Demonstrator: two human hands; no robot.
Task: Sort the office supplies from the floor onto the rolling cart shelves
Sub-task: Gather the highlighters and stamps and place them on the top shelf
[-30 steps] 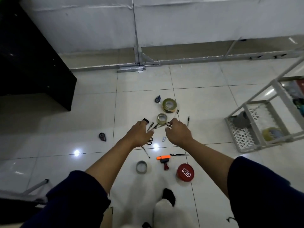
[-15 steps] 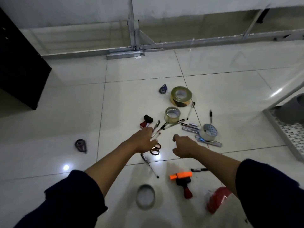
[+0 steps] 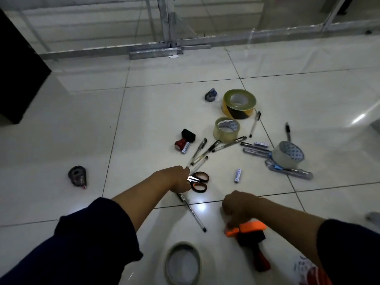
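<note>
Left hand low over floor, fingers curled at blades of scissors – whether it grips them, cannot tell. Right hand curled, knuckles up, fingertips down at orange tape dispenser; grip unclear. Pens fanned just beyond left hand. Clear tape roll farther, yellow-black tape roll behind it. Battery right of scissors. Another tape roll far right – white tape roll near, between arms.

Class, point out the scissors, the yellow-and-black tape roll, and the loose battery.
scissors (image 3: 199, 182), head view, orange-black handle loops
yellow-and-black tape roll (image 3: 236, 109), head view, striped outer wall
battery (image 3: 238, 176), head view, mid-body
</note>
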